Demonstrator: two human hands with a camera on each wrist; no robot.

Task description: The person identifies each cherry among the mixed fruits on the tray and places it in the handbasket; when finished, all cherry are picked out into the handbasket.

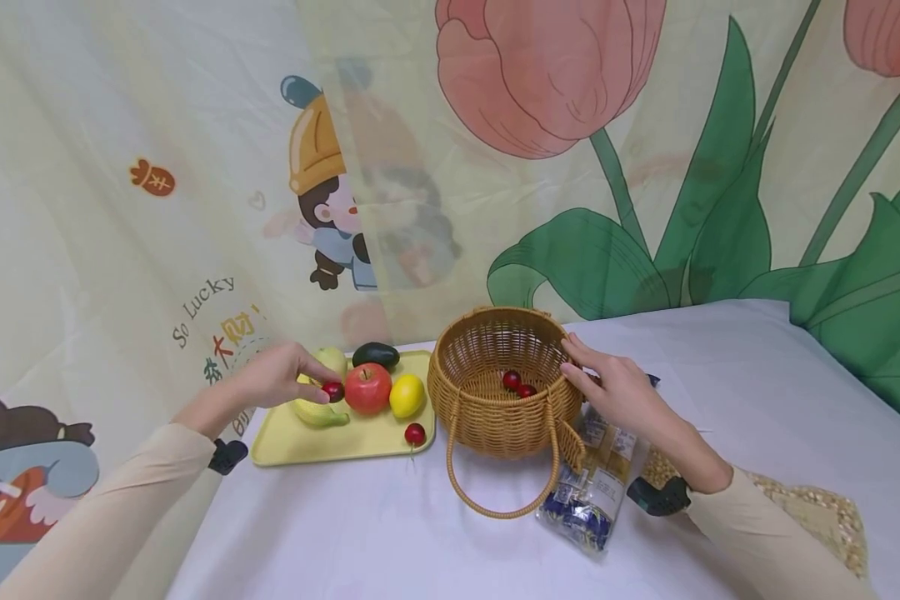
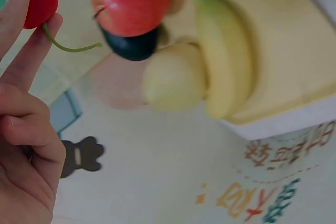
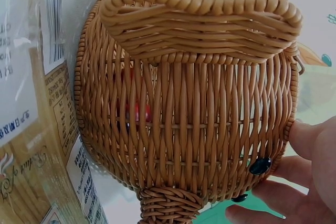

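Between thumb and fingertips my left hand (image 1: 283,375) pinches a red cherry (image 2: 42,2) by its body, its green stem hanging free. That hand is over a yellow tray (image 1: 285,450) bearing a banana (image 2: 226,51), a red apple (image 1: 367,389), a lemon (image 1: 407,395), a dark avocado (image 1: 376,355), a pale round fruit (image 2: 176,77) and another cherry (image 1: 415,434). My right hand (image 1: 622,392) holds the right side of a wicker basket (image 1: 495,425) at its rim. Two cherries (image 1: 512,381) lie inside the basket; its handle is folded down toward me.
A clear bag of packaged food (image 1: 600,492) lies beside the basket, partly under my right forearm. Further right is a woven mat (image 1: 810,517). A printed curtain (image 1: 217,167) hangs behind the white-covered table (image 1: 345,533).
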